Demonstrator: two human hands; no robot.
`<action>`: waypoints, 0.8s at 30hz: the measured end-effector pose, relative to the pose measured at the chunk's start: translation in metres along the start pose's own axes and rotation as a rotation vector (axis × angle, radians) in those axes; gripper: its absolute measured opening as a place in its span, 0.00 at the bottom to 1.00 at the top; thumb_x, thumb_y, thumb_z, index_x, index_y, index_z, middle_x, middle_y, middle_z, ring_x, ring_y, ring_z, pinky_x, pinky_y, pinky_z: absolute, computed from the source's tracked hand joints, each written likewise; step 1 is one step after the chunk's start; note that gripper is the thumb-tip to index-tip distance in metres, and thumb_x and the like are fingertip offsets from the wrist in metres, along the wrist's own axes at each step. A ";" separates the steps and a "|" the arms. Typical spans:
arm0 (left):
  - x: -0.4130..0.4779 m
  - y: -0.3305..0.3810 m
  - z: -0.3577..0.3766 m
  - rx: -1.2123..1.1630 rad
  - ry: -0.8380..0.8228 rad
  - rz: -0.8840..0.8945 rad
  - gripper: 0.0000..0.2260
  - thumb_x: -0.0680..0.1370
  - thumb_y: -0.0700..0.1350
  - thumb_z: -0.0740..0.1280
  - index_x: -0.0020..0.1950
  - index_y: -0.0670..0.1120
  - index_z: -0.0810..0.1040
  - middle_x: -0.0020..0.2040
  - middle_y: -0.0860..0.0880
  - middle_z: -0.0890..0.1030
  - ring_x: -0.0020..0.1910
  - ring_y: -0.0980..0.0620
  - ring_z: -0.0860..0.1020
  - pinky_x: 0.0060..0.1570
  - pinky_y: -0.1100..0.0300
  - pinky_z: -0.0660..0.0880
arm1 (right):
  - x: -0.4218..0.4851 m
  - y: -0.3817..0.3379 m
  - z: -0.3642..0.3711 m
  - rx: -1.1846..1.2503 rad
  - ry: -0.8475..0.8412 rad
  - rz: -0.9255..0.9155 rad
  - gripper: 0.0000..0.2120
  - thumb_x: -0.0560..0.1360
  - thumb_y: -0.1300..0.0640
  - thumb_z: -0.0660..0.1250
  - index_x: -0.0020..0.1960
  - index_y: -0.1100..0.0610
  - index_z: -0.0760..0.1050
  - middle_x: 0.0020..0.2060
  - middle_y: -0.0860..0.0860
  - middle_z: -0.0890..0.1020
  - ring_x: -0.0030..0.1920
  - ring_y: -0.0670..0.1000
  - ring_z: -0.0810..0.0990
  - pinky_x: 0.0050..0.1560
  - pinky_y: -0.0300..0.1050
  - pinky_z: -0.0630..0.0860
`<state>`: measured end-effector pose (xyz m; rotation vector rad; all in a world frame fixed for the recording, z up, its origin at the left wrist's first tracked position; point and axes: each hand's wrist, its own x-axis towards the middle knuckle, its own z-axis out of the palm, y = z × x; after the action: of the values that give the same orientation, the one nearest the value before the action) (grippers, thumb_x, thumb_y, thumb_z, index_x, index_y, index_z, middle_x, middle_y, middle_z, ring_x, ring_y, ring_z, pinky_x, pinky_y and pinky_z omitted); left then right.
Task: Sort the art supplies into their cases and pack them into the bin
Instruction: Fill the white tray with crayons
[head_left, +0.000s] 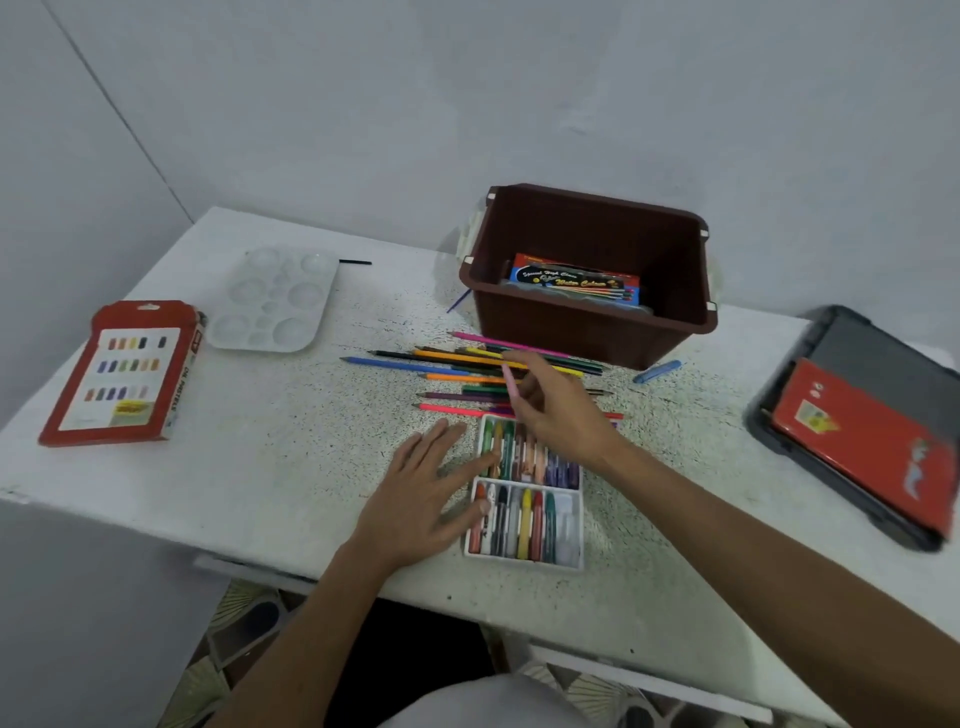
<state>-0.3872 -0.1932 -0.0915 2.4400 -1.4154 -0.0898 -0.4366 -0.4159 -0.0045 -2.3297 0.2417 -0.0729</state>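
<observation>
Pastel tray (522, 564) part filled; sorting step in hand.
Right hand (561, 410) pinches pink pastel (509, 383); left hand (421, 488), fingers spread, rests against tray. Next move, judged: seat it in a free slot.

White pastel tray (522, 563), pink pastel (511, 382) held above, loose pencils (462, 362) beside bin (571, 332)

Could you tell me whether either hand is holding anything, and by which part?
The right hand pinches a pink pastel by its lower end; the left hand lies flat on the tray, holding nothing.
</observation>
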 end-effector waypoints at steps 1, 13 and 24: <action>0.000 0.000 0.000 0.000 -0.001 0.002 0.24 0.81 0.65 0.51 0.77 0.64 0.57 0.80 0.49 0.55 0.80 0.51 0.46 0.77 0.46 0.48 | -0.013 0.003 0.000 0.023 0.010 0.023 0.24 0.80 0.61 0.64 0.73 0.50 0.64 0.40 0.47 0.78 0.38 0.48 0.79 0.38 0.45 0.78; -0.001 -0.003 0.001 -0.029 -0.016 -0.003 0.24 0.81 0.68 0.47 0.77 0.67 0.55 0.81 0.50 0.53 0.80 0.52 0.45 0.77 0.47 0.46 | -0.128 0.020 0.017 0.192 0.136 0.234 0.20 0.77 0.62 0.68 0.65 0.47 0.71 0.39 0.47 0.83 0.38 0.42 0.81 0.40 0.31 0.76; -0.002 -0.004 0.001 -0.022 -0.030 -0.009 0.24 0.80 0.68 0.47 0.77 0.67 0.55 0.81 0.51 0.53 0.79 0.54 0.43 0.77 0.51 0.42 | -0.143 0.023 0.042 0.068 0.193 0.157 0.22 0.77 0.59 0.70 0.69 0.49 0.73 0.44 0.43 0.71 0.40 0.42 0.73 0.45 0.35 0.73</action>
<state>-0.3851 -0.1899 -0.0935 2.4375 -1.4084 -0.1440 -0.5749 -0.3733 -0.0471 -2.2288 0.5093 -0.2257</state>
